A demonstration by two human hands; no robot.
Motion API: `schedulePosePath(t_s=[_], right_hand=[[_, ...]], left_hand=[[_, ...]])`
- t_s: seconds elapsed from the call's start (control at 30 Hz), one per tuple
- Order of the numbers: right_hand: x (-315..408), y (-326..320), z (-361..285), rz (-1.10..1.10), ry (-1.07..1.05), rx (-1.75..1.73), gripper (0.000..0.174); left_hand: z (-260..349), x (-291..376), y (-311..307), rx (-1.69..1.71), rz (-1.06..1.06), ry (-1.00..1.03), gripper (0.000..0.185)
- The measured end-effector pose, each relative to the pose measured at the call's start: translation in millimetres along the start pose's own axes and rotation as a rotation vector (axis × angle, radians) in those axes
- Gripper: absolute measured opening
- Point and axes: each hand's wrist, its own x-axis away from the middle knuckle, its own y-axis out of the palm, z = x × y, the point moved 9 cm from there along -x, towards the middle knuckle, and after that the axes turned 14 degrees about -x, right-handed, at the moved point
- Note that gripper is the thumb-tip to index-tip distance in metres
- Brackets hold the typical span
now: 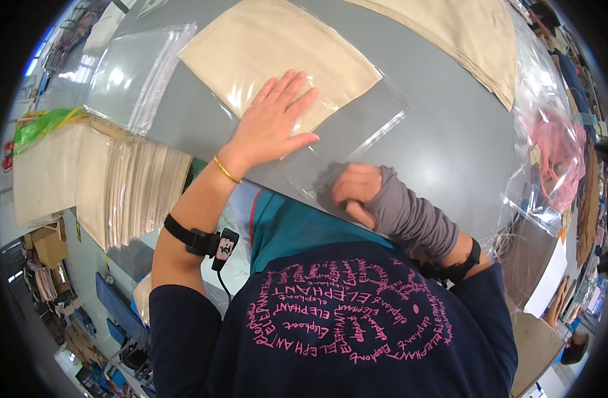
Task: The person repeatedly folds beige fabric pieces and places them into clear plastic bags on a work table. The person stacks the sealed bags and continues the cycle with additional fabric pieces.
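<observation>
A folded beige cloth (284, 47) lies inside a clear plastic bag (344, 134) on the grey table. My left hand (274, 119) rests flat on the bag over the cloth's near part, fingers spread. The bag's near end extends past the cloth, with a shiny strip along its edge. My right hand (356, 191), in a grey sleeve, is curled near the table's front edge, just right of the bag's near corner. It is blurred, and nothing shows in its fingers.
A stack of clear plastic bags (134, 74) lies at left. More folded beige cloth (448, 40) lies at the far right. Packed beige pieces (134, 184) stand beside the table at left. Pink plastic (558, 154) and clear film line the right side.
</observation>
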Motion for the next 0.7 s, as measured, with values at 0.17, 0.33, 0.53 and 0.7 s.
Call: schedulePosePath(t_s=[0.17,0.33,0.53,0.7], right_hand=[[-28,17,8,0.159,-0.079,0.345,0.013],[-15,15,5,0.125,0.025,0.191,0.01],[238,-99,-50,0.225,1.416,0.153,0.009],[222,-97,-66,0.187,1.126,0.454,0.024]], left_hand=[[2,-1,-1,0.02,0.023,0.006,0.079],[1,-1,-3,0.039,0.012,0.015,0.079],[-6,14,-11,0.129,-0.122,0.134,0.087],[-6,23,-24,0.117,-0.092,0.208,0.091]])
